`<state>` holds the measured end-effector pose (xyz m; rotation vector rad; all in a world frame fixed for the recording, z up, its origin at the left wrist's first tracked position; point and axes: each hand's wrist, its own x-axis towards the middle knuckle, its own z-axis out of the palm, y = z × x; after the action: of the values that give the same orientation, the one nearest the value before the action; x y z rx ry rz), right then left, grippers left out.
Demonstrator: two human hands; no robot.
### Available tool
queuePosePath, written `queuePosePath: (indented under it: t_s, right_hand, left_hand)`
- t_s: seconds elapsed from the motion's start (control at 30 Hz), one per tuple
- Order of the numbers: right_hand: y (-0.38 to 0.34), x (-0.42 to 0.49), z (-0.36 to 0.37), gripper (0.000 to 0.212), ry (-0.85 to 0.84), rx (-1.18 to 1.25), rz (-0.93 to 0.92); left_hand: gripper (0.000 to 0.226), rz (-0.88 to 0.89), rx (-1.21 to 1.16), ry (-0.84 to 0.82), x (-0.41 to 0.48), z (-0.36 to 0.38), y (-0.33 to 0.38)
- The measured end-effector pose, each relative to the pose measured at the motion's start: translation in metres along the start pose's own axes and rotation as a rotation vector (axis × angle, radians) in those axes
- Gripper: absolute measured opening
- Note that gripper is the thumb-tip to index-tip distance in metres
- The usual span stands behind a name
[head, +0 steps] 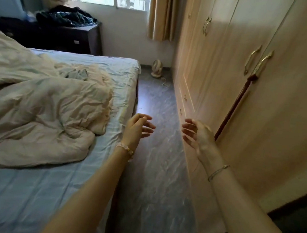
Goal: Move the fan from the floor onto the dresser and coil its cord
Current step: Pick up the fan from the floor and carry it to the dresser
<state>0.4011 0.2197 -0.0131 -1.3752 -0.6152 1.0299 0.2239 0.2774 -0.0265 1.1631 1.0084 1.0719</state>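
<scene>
Fan (157, 68) upright on floor (156, 101) by far wall, cord (164, 82) beside; left hand (138, 127), right hand (197, 134) grip released, empty.

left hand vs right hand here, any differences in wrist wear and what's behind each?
The left hand wears a beaded bracelet; the right hand wears a thin metal bangle. The left sits at the bed edge; the right is in front of the wardrobe. Both are open, empty and raised, palms facing each other.

Glossy dark marbled floor (155, 105), pale matt wood-grain wardrobe (220, 70) fitted with brass-coloured metal handles (207, 25), crumpled cloth duvet (37, 100), smooth blue sheet (27, 194)
</scene>
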Motion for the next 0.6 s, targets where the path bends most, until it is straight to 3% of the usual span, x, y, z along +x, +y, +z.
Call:
queuePosePath:
  t_s: [0.3,0.6]
  right_hand:
    - [-0.012,0.193,0.018,0.023,-0.083,0.013,0.029]
    - [-0.06,0.424,0.088,0.022,-0.074,-0.023,0.02]
  left_hand:
    - [0.026,-0.008,-0.018,0.063,0.179,0.04,-0.015]
    - [0.024,0.024,-0.045,0.081,0.432,0.045,0.005]
